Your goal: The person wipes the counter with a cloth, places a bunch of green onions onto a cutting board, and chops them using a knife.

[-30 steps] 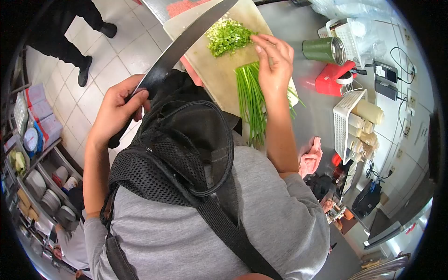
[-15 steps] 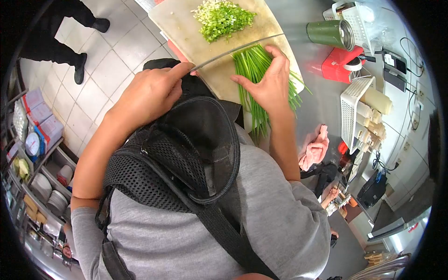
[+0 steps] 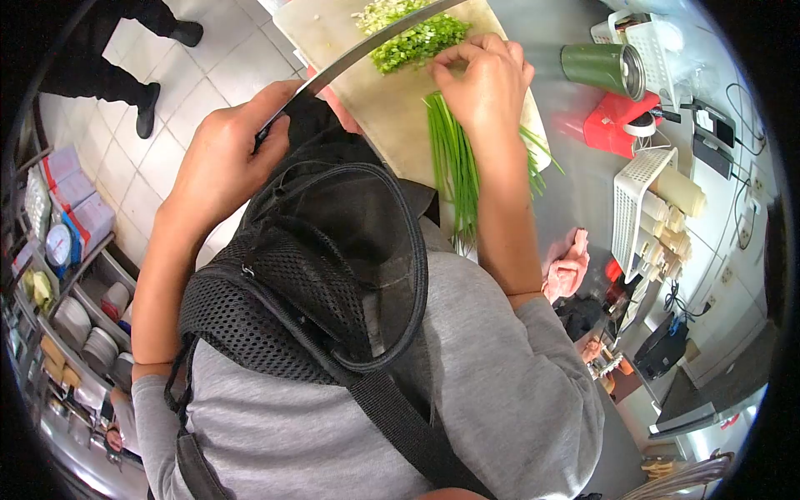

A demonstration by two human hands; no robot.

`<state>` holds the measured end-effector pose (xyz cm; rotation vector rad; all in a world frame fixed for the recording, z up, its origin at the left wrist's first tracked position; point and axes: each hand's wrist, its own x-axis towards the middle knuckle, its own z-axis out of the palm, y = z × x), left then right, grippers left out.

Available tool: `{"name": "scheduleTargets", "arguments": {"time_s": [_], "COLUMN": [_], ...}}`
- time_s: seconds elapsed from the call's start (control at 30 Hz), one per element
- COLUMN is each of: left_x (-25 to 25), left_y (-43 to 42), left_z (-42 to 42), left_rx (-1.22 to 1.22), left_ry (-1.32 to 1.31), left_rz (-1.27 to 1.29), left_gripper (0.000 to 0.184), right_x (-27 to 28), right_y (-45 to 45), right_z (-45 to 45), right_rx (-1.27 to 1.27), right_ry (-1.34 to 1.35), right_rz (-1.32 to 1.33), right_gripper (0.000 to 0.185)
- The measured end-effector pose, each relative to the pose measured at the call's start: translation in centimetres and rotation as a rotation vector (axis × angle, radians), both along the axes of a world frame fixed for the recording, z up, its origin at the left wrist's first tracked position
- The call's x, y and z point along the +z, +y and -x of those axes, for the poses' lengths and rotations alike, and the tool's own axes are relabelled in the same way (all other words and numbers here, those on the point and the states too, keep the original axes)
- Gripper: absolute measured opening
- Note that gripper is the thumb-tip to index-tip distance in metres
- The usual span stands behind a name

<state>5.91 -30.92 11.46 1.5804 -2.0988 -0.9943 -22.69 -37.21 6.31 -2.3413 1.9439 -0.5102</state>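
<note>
Left hand point(image 3: 229, 154): wrapped round the handle of one knife point(image 3: 367, 44), blade slanting across one heap of chopped scallions point(image 3: 429, 46). Right hand point(image 3: 492, 83): fingers curled, thumb close to fingertips, at the heap's near edge; cannot tell if anything is pinched. One bunch of uncut scallions point(image 3: 452, 158), partly hidden by the right forearm, on one cutting board point(image 3: 367, 117). Beyond: one green cup point(image 3: 596, 68), one pink cloth point(image 3: 568, 265).

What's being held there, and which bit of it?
The left grip holds a long grey metal knife by its dark handle. Whether the right grip pinches anything cannot be told.
</note>
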Motion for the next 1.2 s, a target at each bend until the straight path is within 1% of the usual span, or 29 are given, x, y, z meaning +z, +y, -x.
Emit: {"name": "scheduleTargets", "arguments": {"time_s": [0.2,0.3,0.4,0.47,0.63,0.73,0.83,0.93,1.03,1.13,1.2], "left_x": [-0.5,-0.6,-0.3,-0.5,-0.8,-0.8,-1.0,-1.4,-2.0,-2.7,-3.0], "left_y": [0.2,0.1,0.2,0.2,0.2,0.2,0.3,0.2,0.2,0.4,0.5], "left_z": [-0.3,0.0,0.3,0.4,0.5,0.9,1.1,1.0,1.2,1.7,1.9], "left_rx": [-0.013,-0.029,-0.067,-0.091,-0.174,-0.170,-0.173,-0.202,-0.233,-0.254,-0.263], "left_ry": [0.004,0.034,0.039,0.017,0.033,0.045,0.054,0.054,0.040,0.017,0.001], "left_rz": [-0.002,0.003,0.002,0.004,-0.014,0.001,0.017,0.038,0.054,0.087,0.106], "left_gripper": [0.039,0.039,0.039,0.039,0.039,0.040,0.040,0.042,0.043,0.045,0.046], "right_x": [-0.8,0.5,3.3,3.9,2.9,2.6,3.1,3.0,0.9,-1.3,-1.7], "right_y": [-0.4,0.1,1.7,3.0,4.8,5.2,5.7,5.7,5.3,5.5,5.8], "right_z": [0.4,1.5,3.0,3.3,3.7,3.9,4.0,4.5,4.5,4.1,3.9], "right_rx": [-0.009,-0.025,-0.032,-0.050,-0.090,-0.084,-0.086,-0.074,0.051,0.164,0.159], "right_ry": [-0.049,-0.159,-0.147,-0.105,-0.049,-0.106,-0.117,-0.225,-0.483,-0.501,-0.485], "right_rz": [-0.095,-0.065,-0.027,-0.062,-0.153,-0.081,-0.099,-0.027,0.096,0.092,0.102], "right_gripper": [0.008,0.010,0.010,0.008,0.012,0.005,0.004,0.011,0.021,0.027,0.028]}}
